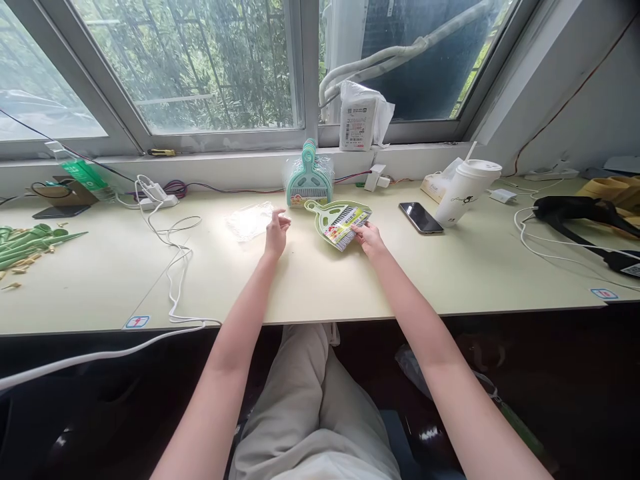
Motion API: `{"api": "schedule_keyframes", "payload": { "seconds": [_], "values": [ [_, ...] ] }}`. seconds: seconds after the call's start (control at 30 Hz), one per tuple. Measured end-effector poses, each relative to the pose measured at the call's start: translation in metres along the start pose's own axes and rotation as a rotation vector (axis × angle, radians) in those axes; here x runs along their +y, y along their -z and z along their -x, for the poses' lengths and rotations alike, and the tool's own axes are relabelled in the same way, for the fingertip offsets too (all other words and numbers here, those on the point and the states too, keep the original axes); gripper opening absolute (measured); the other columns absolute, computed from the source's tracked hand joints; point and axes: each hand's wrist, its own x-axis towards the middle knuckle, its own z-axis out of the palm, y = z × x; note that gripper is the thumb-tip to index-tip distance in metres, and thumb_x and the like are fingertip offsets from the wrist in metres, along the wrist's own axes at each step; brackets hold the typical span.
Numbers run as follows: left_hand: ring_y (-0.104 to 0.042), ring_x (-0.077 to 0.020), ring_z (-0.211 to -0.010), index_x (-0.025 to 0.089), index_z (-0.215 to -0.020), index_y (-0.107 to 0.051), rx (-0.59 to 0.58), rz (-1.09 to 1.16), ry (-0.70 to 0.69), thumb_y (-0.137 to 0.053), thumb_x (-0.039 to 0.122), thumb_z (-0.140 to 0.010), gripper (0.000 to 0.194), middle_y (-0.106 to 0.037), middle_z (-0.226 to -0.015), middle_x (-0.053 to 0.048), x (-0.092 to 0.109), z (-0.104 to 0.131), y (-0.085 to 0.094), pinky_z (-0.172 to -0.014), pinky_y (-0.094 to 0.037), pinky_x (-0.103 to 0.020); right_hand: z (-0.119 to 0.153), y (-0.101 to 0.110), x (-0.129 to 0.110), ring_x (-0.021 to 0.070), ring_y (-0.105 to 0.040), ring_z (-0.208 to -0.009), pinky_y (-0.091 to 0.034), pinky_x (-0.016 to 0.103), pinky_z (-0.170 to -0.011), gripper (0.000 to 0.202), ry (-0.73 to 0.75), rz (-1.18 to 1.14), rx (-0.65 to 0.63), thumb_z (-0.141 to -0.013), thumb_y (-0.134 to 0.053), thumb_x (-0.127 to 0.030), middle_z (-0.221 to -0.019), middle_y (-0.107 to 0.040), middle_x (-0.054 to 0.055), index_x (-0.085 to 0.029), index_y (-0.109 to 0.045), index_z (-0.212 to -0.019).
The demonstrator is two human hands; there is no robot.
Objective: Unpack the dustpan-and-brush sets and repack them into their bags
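Note:
My right hand (369,237) grips the lower right edge of a small light green dustpan (320,212), thumb on top. A printed card label (345,228) lies across the pan, with dark brush bristles showing beside it. The pan's handle points left. My left hand (277,233) hovers over or rests on the table, fingers apart and holding nothing. Beside its fingertips, to the left, is a crumpled clear plastic bag (246,223) in bright light; I cannot tell whether they touch. Behind, a teal dustpan set (309,181) in clear wrap stands against the wall.
To the right are a phone (421,218), a white cup with a straw (467,193) and a black strap-like device (575,217). White cables (175,267) and a power strip (157,197) lie left, past them green sticks (35,247). A white package (359,123) stands on the sill.

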Motion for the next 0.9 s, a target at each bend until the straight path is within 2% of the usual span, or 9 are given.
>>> {"api": "schedule_keyframes", "payload": {
  "seconds": [0.3,0.47,0.6,0.73,0.9],
  "values": [
    [-0.066,-0.0174,-0.081,0.023,-0.101,-0.042,-0.138,0.074,0.113,-0.06,0.007,-0.069,0.041,-0.068,-0.082,0.0,-0.01,0.003,-0.012,-0.093,-0.047,-0.04,0.01,-0.009,0.003,0.0139,-0.073,-0.086,-0.063,0.029,-0.086,0.029,0.009,0.01,-0.1,-0.075,-0.065,0.0,-0.089,-0.074,0.0,-0.02,-0.061,-0.096],
    [-0.067,-0.0187,-0.08,0.022,-0.095,-0.046,-0.163,0.046,0.186,-0.062,0.005,-0.067,0.036,-0.068,-0.081,-0.002,-0.009,0.006,-0.017,-0.091,-0.048,-0.04,0.02,-0.017,0.004,0.0132,-0.073,-0.091,-0.061,0.028,-0.092,0.028,0.027,0.002,-0.173,-0.076,-0.064,-0.001,-0.092,-0.074,0.0,-0.02,-0.061,-0.096],
    [-0.066,-0.0188,-0.083,0.021,-0.105,-0.047,-0.215,0.121,0.186,-0.067,0.009,-0.067,0.045,-0.067,-0.084,-0.002,-0.006,0.007,-0.019,-0.09,-0.049,-0.04,0.028,-0.023,0.004,0.0146,-0.072,-0.096,-0.059,0.031,-0.096,0.025,0.047,0.004,-0.184,-0.077,-0.065,-0.004,-0.093,-0.073,0.001,-0.021,-0.059,-0.094],
    [-0.067,-0.0234,-0.093,0.018,-0.115,-0.05,-0.324,0.226,0.189,-0.078,0.017,-0.064,0.059,-0.07,-0.095,-0.007,-0.003,0.007,-0.023,-0.091,-0.05,-0.043,0.03,-0.026,0.005,0.0165,-0.072,-0.099,-0.059,0.033,-0.097,0.03,0.058,0.016,-0.187,-0.073,-0.069,-0.005,-0.094,-0.073,0.001,-0.022,-0.059,-0.096],
    [-0.067,-0.0277,-0.1,0.016,-0.113,-0.06,-0.389,0.267,0.139,-0.082,0.022,-0.061,0.056,-0.071,-0.101,-0.01,-0.001,0.006,-0.022,-0.093,-0.05,-0.044,0.027,-0.024,0.009,0.0164,-0.072,-0.096,-0.059,0.034,-0.096,0.033,0.064,0.041,-0.179,-0.07,-0.074,-0.009,-0.094,-0.073,0.001,-0.022,-0.058,-0.095]
  ]
}}
